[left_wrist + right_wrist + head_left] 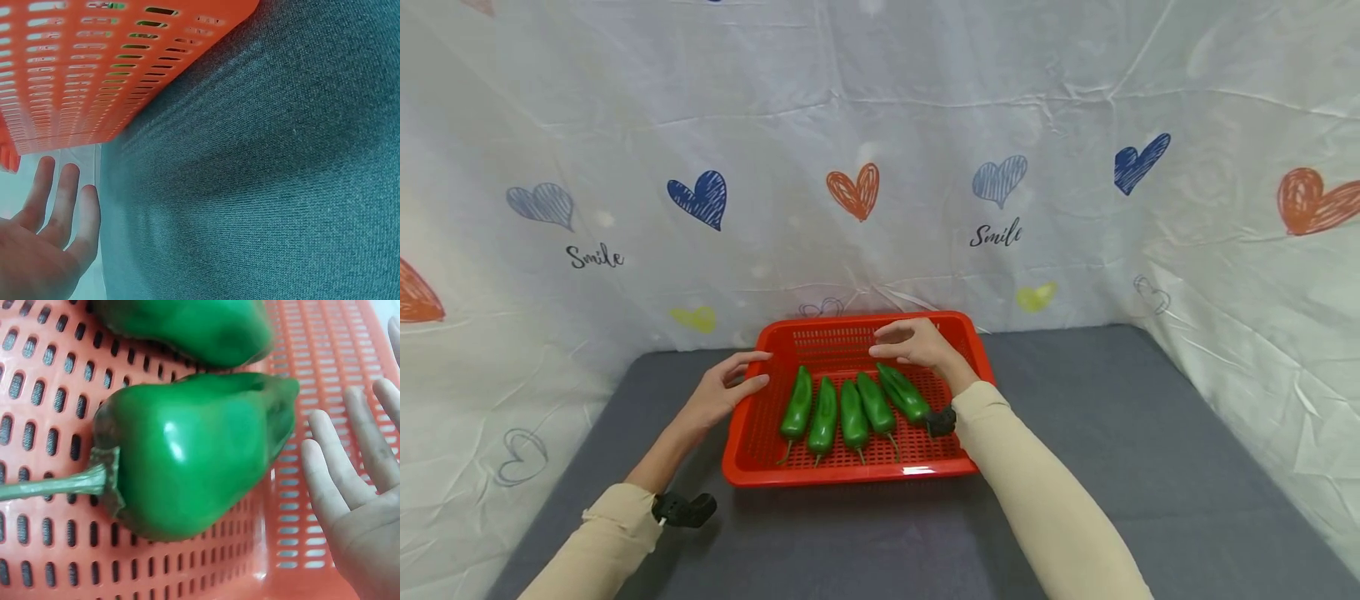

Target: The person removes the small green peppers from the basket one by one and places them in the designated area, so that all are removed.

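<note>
Several green peppers (853,417) lie side by side in a red perforated basket (850,477), their stems toward the near side. Over the basket's right half hovers my right hand (917,343), above the far end of the rightmost pepper (901,393); nothing is in its fingers. The right wrist view shows that pepper (187,456) close up, with the extended fingers of the right hand (356,494) apart from its tip. My left hand (718,393) is at the basket's left rim, fingertips at or near it; contact is unclear. In the left wrist view, its fingers (65,203) look extended.
A dark grey cloth (880,542) covers the table under the basket. Behind and at both sides hangs a white sheet (775,150) printed with hearts and words. A black device (685,509) is strapped to the left wrist, another (942,422) to the right.
</note>
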A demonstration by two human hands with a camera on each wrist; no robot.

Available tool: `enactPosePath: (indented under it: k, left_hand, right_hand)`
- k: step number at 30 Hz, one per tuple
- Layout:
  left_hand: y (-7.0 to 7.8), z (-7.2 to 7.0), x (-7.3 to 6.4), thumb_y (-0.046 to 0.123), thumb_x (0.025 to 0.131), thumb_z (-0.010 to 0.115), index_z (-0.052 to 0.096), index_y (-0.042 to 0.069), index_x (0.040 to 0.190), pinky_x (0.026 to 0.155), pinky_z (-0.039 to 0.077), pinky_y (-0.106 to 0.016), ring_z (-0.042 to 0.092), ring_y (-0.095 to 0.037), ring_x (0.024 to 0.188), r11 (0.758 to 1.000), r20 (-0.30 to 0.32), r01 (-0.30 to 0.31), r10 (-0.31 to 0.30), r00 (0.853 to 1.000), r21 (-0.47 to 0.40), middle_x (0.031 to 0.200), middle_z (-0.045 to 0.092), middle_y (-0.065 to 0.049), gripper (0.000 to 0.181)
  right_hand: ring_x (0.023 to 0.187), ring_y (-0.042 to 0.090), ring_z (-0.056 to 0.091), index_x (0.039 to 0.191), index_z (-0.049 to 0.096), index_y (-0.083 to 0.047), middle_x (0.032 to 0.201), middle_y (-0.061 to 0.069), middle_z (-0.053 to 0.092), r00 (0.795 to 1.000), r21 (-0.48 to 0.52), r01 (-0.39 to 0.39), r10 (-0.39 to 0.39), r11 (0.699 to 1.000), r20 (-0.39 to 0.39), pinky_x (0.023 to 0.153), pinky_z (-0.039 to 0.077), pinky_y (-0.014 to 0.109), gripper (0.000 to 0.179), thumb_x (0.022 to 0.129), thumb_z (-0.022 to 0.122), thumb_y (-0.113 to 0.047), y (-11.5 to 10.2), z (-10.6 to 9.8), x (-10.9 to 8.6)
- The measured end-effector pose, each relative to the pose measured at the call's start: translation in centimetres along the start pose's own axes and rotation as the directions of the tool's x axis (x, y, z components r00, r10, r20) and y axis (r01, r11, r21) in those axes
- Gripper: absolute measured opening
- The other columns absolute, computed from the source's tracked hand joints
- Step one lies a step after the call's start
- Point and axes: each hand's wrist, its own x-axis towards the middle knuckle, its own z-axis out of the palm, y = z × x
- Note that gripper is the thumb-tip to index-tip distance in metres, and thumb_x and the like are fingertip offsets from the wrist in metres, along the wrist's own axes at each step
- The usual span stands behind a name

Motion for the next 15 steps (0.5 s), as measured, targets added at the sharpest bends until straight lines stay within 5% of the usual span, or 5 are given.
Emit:
enactPosePath:
  k: [6,15]
  left_hand:
    - [0.01,-0.01,0.03,0.029,0.102,0.066,0.053,0.01,0.146,0.085,0.054,-0.039,0.049,-0.041,0.127,1.0,0.001,0.005,-0.005,1.0,-0.005,0.15,0.044,-0.017,0.05]
    - [0.11,0.02,-0.14,0.027,0.103,0.065,0.052,0.009,0.147,0.082,0.055,-0.036,0.052,-0.039,0.124,1.0,-0.002,0.009,-0.009,1.0,-0.005,0.148,0.047,-0.019,0.05]
  right_hand:
    - [0.105,0.025,0.067,0.128,0.069,-0.001,0.115,0.007,0.072,0.998,0.011,-0.056,0.056,0.998,0.015,0.097,0.05,0.049,0.048,0.086,0.085,-0.021,0.6,-0.04,-0.15]
    - [0.103,0.024,0.068,0.128,0.07,-0.002,0.121,0.01,0.07,0.995,-0.044,-0.083,0.085,0.996,0.044,0.091,0.053,0.046,0.047,0.086,0.085,-0.018,0.93,-0.1,-0.23]
